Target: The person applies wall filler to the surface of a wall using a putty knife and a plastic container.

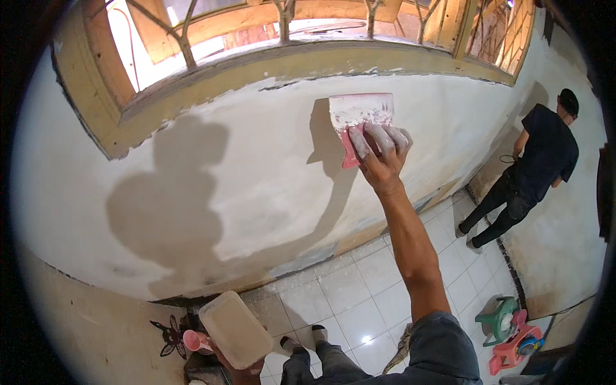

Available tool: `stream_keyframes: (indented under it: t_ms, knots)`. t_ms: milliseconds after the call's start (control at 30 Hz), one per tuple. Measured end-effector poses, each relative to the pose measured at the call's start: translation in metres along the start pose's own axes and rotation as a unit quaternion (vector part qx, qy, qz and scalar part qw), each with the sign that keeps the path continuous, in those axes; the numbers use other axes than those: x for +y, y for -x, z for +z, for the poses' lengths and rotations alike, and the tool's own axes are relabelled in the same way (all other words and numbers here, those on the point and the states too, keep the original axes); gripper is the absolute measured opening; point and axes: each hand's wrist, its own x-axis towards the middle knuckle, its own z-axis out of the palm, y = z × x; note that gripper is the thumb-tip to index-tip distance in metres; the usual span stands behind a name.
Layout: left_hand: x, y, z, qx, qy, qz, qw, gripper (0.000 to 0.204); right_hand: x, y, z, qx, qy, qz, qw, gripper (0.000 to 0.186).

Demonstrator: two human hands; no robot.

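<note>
Dark sleeve (443,346) being worn nearest, a pink scraper (360,110) is being clamped in the right grip (384,154) by the white wall (269,147), below the window frame (256,76); the left grip (249,372) is being mostly hidden by a pale tub (236,330), its state unclear.

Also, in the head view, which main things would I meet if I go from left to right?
Dark flower-shaped item → pale rectangular tub → pink scraper held in the right hand → co-worker in dark clothes.
</note>
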Motion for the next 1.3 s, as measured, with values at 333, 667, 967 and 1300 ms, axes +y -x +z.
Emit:
stream_keyframes:
  t_ms: [333,667,967,1300]
  knots:
    - [-0.005,-0.016,-0.013,-0.073,-0.032,-0.038,0.996,0.080,0.004,0.115,-0.024,-0.198,-0.118,-0.007,0.973,0.042]
    - [-0.016,-0.006,-0.030,-0.023,-0.268,0.081,0.960,0.079,0.004,0.000,0.009,0.037,-0.057,0.361,0.930,0.031]
    - [-0.003,0.004,-0.002,-0.079,-0.070,-0.067,0.992,0.078,-0.147,0.052,-0.016,-0.120,-0.208,0.127,0.962,0.040]
    - [-0.005,0.011,-0.011,-0.031,-0.127,0.008,0.991,0.082,0.004,-0.027,-0.022,-0.027,0.038,0.054,0.997,0.031]
